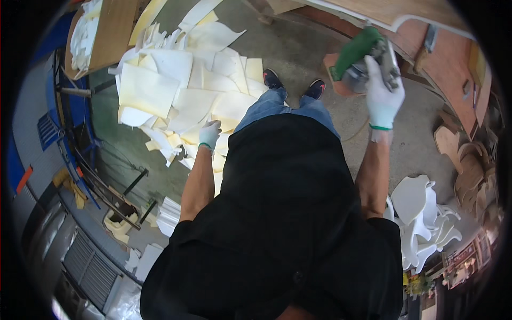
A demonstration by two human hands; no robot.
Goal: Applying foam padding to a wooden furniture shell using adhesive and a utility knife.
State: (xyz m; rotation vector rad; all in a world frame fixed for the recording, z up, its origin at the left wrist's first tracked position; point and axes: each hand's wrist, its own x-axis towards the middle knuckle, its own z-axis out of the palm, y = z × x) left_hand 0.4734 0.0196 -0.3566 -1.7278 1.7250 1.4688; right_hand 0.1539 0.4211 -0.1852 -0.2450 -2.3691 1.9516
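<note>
My right hand [384,98], in a white glove with a green cuff, is wrapped round a green and metal hand-held tool [360,50]. The tool is blurred, so its exact kind does not show. It is up by the edge of a wooden workbench [426,13], at the right. My left hand [210,134] hangs by my left side in a white glove with greyish fingertips. Its fingers are curled in, and nothing shows in them. Behind it on the floor spreads a big heap of white and yellowish foam sheets [197,88].
A reddish board [341,74] lies below the tool. A hammer-like tool [426,45] rests on the bench. Lower right are white curved foam pieces [421,213] and brown cut-out shapes [472,168]. A blue metal frame [69,144] stands left, a wooden board [109,34] upper left.
</note>
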